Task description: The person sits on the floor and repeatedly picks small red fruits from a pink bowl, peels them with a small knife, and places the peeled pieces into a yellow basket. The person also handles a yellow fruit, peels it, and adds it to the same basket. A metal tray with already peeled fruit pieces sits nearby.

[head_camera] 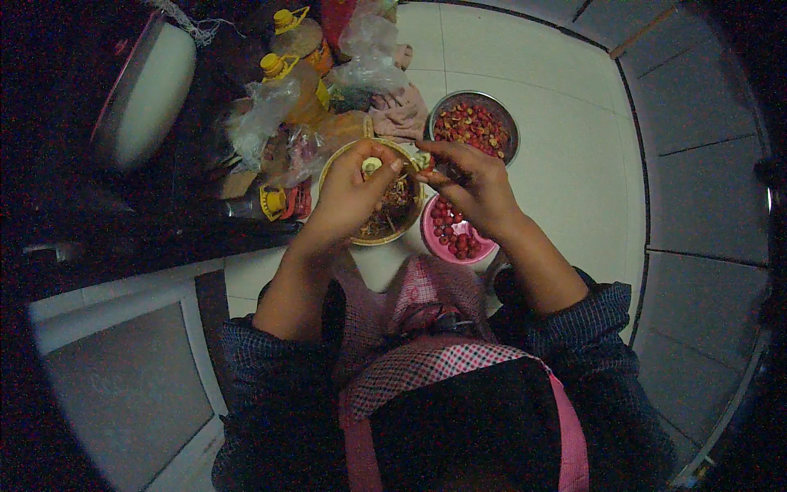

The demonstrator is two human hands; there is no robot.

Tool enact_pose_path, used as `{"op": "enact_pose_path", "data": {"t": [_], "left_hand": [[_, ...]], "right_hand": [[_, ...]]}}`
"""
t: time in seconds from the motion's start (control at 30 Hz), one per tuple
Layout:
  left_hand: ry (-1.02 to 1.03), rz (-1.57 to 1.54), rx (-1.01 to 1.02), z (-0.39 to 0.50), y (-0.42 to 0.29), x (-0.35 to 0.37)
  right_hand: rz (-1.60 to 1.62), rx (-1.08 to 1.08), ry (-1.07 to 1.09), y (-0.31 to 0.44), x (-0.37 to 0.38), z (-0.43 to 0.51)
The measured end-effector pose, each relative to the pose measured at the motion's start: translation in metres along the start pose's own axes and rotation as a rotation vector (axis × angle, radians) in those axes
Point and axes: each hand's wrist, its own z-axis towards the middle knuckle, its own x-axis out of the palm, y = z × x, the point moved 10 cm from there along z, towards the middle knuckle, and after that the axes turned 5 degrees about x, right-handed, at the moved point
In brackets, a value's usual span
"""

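My left hand (347,190) is closed around a small tool with a pale round handle end (371,165); its working tip is too blurred to tell. Between the fingertips of my right hand (479,184) is a cut red fruit (425,162), its pale inside showing. Both hands meet above a yellow-rimmed basin (393,240), which holds dark scraps. Under my right wrist sits a pink plastic bowl (438,247) with whole small red fruits (464,245) in it. Beyond my right hand stands a metal bowl (515,132) of cut red and yellowish fruit pieces (473,126).
Yellow-capped oil bottles (301,46) and clear plastic bags (369,52) crowd the floor at the upper left. A pinkish cloth (403,114) lies beside the metal bowl. A large pale basin (157,86) leans at far left. Grey tiled wall (695,190) bounds the right.
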Motion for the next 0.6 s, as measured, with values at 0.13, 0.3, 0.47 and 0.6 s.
{"op": "enact_pose_path", "data": {"t": [0.13,0.3,0.47,0.6], "left_hand": [[-0.085,0.141,0.375,0.004,-0.020,-0.007],[-0.001,-0.019,0.058,0.011,0.008,0.000],[-0.165,-0.032,0.126,-0.006,-0.015,0.018],[-0.149,0.249,0.300,0.000,-0.032,0.034]], "right_hand": [[0.249,0.205,0.072,-0.021,0.014,0.003],[0.463,0.326,0.110,-0.020,0.015,-0.005],[0.494,0.295,0.044,-0.019,0.017,-0.005],[0.412,0.198,-0.110,-0.020,0.014,-0.004]]}}
